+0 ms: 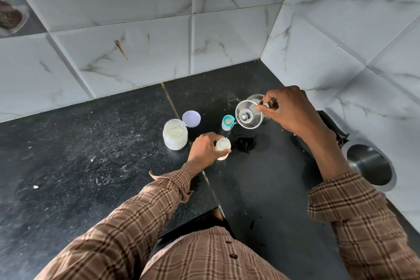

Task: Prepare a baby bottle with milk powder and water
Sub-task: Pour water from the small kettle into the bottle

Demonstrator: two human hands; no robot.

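Two hands at work on one black stone counter, wall tiles of grey-veined white marble behind.

Item 1: small, pale, translucent plastic baby bottle, upright, mouth open to the ceiling, long axis vertical. Contents pale cream, probably powder with some water; level cannot be told. Left hand wraps it from the person's left, fingers curled round the body, steadying it on the counter.

Item 2: shiny steel lidded kettle, tilted toward the bottle, held up and to the right of it. Right hand grips its handle, fingers closed on it. A thin stream of water runs from the spout down-left to the bottle mouth. Judgement: spout must stay directly above the narrow mouth; a wet patch just beside the bottle suggests some spilling.

Item 3: teal-ringed bottle teat cap, standing apart behind the bottle, near the spout.

Item 4: clear glass jar of whitish milk powder, open, left of the bottle; its lavender round lid lies just behind.

Item 5: steel cup, far right.
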